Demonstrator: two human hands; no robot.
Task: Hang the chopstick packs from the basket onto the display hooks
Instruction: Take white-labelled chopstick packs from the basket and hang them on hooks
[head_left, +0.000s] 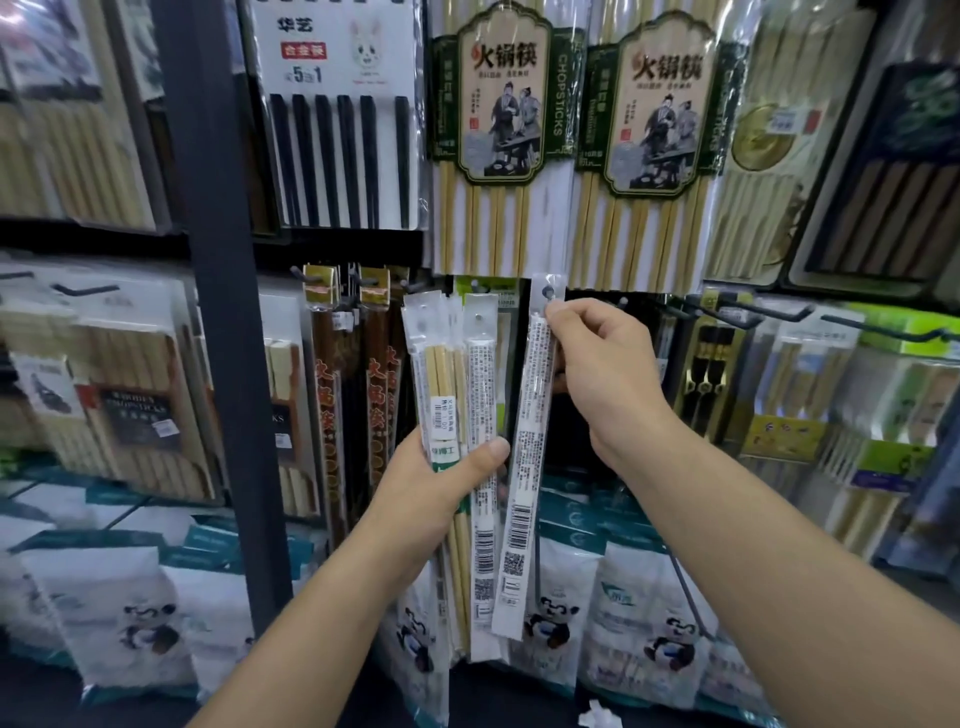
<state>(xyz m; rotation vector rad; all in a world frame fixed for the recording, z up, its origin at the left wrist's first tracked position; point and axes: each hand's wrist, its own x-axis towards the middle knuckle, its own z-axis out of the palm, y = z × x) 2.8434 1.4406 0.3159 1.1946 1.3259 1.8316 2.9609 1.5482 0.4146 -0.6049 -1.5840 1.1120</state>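
Note:
My left hand (441, 488) grips a small bunch of narrow clear chopstick packs (457, 395), thumb across their fronts; bamboo sticks and white label backs show. My right hand (597, 374) pinches the top of a single narrow pack (530, 452), which hangs down with its barcoded back facing me. That pack's hang hole (547, 292) sits at the tip of a dark display hook, just under the upper row of goods. The basket is not in view.
Large hot-pot chopstick packs (498, 135) hang above. Dark boxed chopsticks (332, 415) hang left, black hooks (753, 312) with more packs right. A dark upright post (223, 312) stands at left. Panda-printed bags (670, 613) line the bottom shelf.

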